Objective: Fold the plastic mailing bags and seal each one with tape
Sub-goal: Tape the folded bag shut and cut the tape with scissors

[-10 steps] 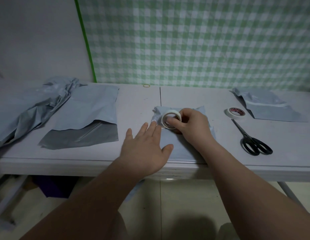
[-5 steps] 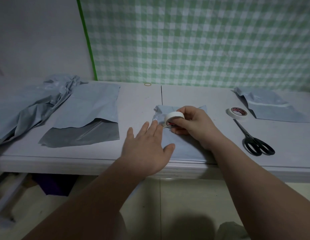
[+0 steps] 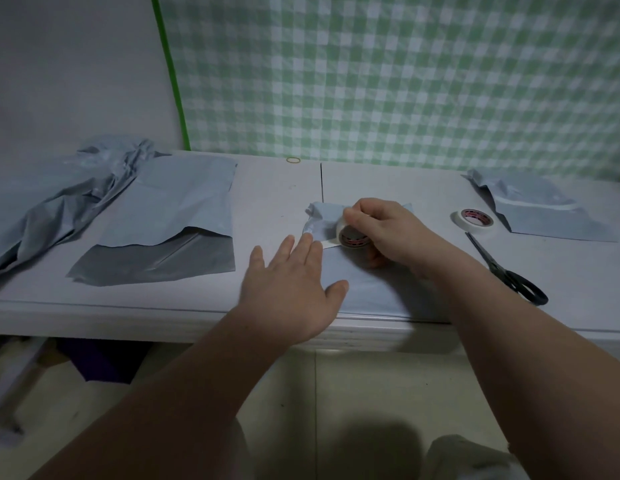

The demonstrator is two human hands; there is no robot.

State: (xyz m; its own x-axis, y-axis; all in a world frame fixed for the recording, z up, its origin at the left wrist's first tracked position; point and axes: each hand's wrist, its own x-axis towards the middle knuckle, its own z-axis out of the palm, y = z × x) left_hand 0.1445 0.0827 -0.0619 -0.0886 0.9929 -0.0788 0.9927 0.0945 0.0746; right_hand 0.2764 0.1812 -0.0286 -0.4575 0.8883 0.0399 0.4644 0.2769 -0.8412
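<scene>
Centrally, at the near edge of the table (image 3: pixel 273 188), the folded mailing bag (image 3: pixel 370 292) lies under both hands. The left hand (image 3: pixel 291 289) lies flat on its left part, fingers straight and slightly spread, fingertips at the end of a short white tape strip (image 3: pixel 327 242). The right hand (image 3: pixel 388 230) curls fingers and thumb round the tape roll (image 3: pixel 350 235), which stands on edge on the bag. Right of the bag lie a second tape roll (image 3: pixel 473 220) and scissors (image 3: pixel 506 271).
</scene>
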